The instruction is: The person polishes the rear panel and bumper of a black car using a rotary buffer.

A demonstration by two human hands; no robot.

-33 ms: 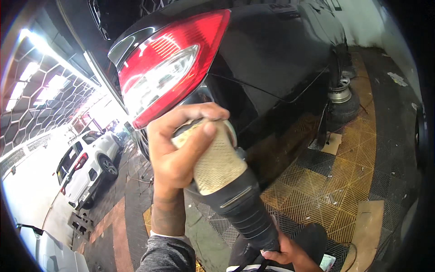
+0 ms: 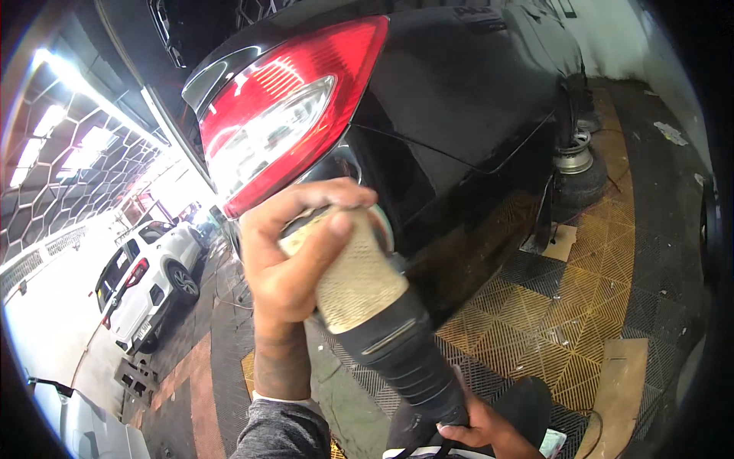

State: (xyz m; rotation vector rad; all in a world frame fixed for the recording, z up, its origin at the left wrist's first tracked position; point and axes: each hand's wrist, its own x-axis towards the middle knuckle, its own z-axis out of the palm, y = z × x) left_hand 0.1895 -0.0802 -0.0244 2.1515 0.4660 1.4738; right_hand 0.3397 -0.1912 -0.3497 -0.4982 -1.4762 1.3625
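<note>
My left hand [image 2: 287,264] is wrapped over the head of a power polisher [image 2: 413,367]. The head is covered in a tan mesh wrap, and the body is black with ribs or tape along it. Lower in the view, my right hand [image 2: 482,428] grips the rear end of the black body. The pad side faces the rear corner of a black car [image 2: 459,99] and shows only as a thin rim. It lies against or close to the bumper, just below a red and clear tail light [image 2: 298,107]; contact cannot be made out.
A wheel with a silver rim [image 2: 575,159] lies on the yellow and black grid floor [image 2: 535,329] beyond the car. Cardboard [image 2: 619,398] lies at right, near a dark cord. A white vehicle [image 2: 153,275] stands at left, and a pale car [image 2: 84,428] is at the lower left.
The polisher head and my left hand have shifted slightly left and down across the bumper. The right hand has moved barely at all.
</note>
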